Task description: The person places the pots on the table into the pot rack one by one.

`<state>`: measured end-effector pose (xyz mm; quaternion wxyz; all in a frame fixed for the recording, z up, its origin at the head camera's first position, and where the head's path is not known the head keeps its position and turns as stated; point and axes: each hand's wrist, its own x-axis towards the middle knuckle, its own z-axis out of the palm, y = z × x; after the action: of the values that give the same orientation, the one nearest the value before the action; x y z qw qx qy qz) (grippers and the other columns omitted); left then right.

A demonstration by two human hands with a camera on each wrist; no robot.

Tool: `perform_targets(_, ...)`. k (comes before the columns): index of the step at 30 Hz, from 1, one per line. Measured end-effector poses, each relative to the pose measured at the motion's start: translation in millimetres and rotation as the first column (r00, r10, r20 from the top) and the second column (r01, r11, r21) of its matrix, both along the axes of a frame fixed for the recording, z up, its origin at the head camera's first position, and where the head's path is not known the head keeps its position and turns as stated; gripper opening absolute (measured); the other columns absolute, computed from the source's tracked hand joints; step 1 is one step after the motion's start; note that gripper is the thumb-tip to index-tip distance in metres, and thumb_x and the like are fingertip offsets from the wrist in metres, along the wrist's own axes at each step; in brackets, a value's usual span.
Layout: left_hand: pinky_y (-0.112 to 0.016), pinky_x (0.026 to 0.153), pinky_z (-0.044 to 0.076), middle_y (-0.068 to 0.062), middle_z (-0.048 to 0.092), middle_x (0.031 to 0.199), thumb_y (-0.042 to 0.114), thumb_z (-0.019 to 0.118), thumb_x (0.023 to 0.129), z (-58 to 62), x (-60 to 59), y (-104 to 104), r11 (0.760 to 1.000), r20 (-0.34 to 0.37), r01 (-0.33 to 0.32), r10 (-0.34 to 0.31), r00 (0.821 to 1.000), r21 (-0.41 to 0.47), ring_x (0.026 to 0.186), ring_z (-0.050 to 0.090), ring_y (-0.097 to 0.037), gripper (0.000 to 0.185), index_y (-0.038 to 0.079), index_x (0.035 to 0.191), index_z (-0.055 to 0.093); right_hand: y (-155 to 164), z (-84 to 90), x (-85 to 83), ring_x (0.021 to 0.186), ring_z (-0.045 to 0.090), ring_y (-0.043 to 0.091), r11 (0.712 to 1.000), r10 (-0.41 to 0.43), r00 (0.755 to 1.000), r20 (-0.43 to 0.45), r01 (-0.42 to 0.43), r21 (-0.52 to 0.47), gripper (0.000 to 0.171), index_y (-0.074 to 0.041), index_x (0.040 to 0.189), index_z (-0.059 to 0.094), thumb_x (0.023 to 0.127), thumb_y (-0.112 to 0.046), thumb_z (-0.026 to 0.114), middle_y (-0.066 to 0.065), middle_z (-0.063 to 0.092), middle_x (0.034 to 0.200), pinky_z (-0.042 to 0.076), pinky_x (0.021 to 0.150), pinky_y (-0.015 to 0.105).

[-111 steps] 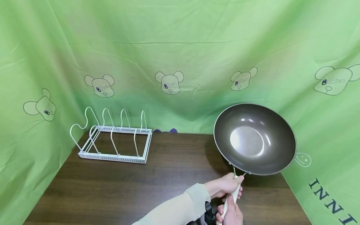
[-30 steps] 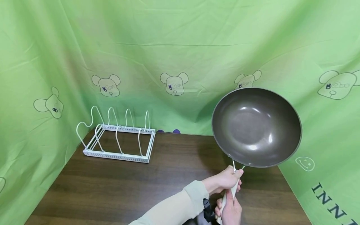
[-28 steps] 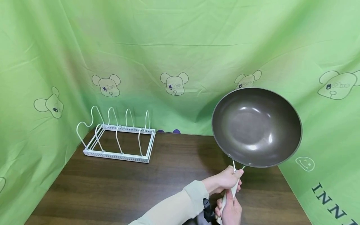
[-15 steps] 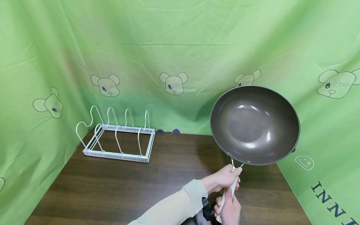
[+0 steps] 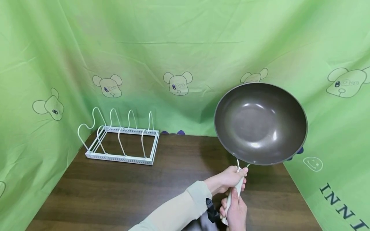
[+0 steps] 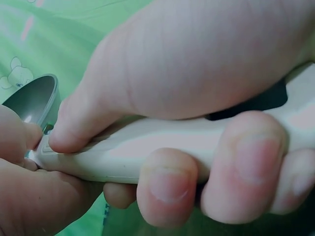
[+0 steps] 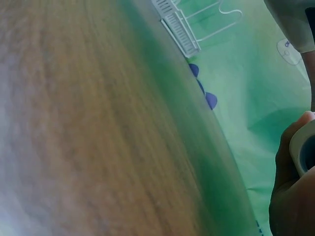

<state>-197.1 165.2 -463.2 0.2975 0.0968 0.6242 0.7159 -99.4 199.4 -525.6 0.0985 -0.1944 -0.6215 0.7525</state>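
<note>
"What does your head view show?"

"A wok with a dark brown lining, tilted so that its inside faces me. Its cream handle runs from it toward me. My left hand is curled round the handle just beside the wok; my right hand grips farther down, on the side away from the wok."

"And around it?"

"A white wire pan rack stands well to the wok's left on the wood-grain table. A green printed curtain hangs behind the wok."

"From your left wrist?"

"My right thumb lies along the handle, pointing toward the wok, and the fingers wrap underneath. Part of my left hand shows between them and the wok."

"Your right wrist?"

"Mostly blurred tabletop. At the edge, my right hand encloses the handle's hollow end, farthest from the wok. Above it hangs my left sleeve; a corner of the rack shows too."
</note>
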Motion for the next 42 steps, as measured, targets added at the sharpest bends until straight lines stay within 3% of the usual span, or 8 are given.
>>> perform_targets(15, -0.022, 0.049, 0.048, -0.001, 0.054, 0.066, 0.033, 0.055, 0.105, -9.7, -4.1, -1.0, 0.991, 0.148, 0.063, -0.08, 0.986, 0.122, 0.052, 0.052, -0.012, 0.029, 0.011, 0.085, 0.056, -0.1, 1.4, 3.9, 0.034, 0.045, 0.01, 0.998, 0.033, 0.999, -0.001, -0.033, 0.048, 0.06, 0.003, 0.093, 0.043, 0.107, -0.054, 0.032, -0.003, 0.046, 0.052, 0.043, 0.032, 0.03)
perform_targets(21, -0.024, 0.054, 0.053, 0.0, 0.056, 0.07, 0.036, 0.056, 0.104, -8.2, -7.6, -5.0, 0.981, 0.179, 0.099, -0.128, 0.976, 0.166, 0.057, 0.057, -0.014, 0.03, 0.012, 0.086, 0.056, 1.7, 3.3, 4.1, 0.034, 0.044, 0.008, 0.998, 0.048, 0.998, -0.036, -0.046, 0.046, 0.059, 0.005, 0.096, 0.043, 0.107, -0.052, 0.033, -0.004, 0.047, 0.053, 0.042, 0.032, 0.029)
perform_targets(28, -0.021, 0.056, 0.054, -0.006, 0.07, 0.083, 0.037, 0.056, 0.104, -6.8, -10.9, -8.6, 0.968, 0.185, 0.143, -0.182, 0.966, 0.206, 0.068, 0.068, -0.016, 0.03, 0.01, 0.09, 0.059, 3.1, 9.1, 3.5, 0.034, 0.043, 0.008, 0.996, 0.08, 0.996, -0.033, -0.079, 0.028, 0.058, 0.004, 0.098, 0.042, 0.107, -0.052, 0.033, -0.004, 0.046, 0.054, 0.042, 0.032, 0.029)
perform_targets(36, -0.022, 0.05, 0.047, 0.003, 0.053, 0.068, 0.036, 0.054, 0.104, -8.3, -11.3, -7.5, 0.963, 0.212, 0.136, -0.187, 0.959, 0.233, 0.054, 0.054, -0.011, 0.029, 0.013, 0.087, 0.053, 3.0, 11.5, 4.5, 0.035, 0.043, 0.009, 0.996, 0.085, 0.996, -0.002, -0.085, 0.028, 0.062, 0.005, 0.099, 0.041, 0.106, -0.056, 0.032, -0.003, 0.046, 0.054, 0.043, 0.032, 0.03)
perform_targets(42, -0.028, 0.057, 0.057, 0.003, 0.048, 0.067, 0.033, 0.05, 0.107, -5.8, -11.3, -8.1, 0.95, 0.219, 0.141, -0.206, 0.954, 0.28, 0.053, 0.05, -0.01, 0.029, 0.013, 0.087, 0.051, 2.3, 12.3, 3.8, 0.034, 0.043, 0.009, 0.996, 0.079, 0.997, -0.026, -0.078, 0.037, 0.06, 0.004, 0.098, 0.042, 0.107, -0.054, 0.033, -0.004, 0.046, 0.054, 0.042, 0.031, 0.03)
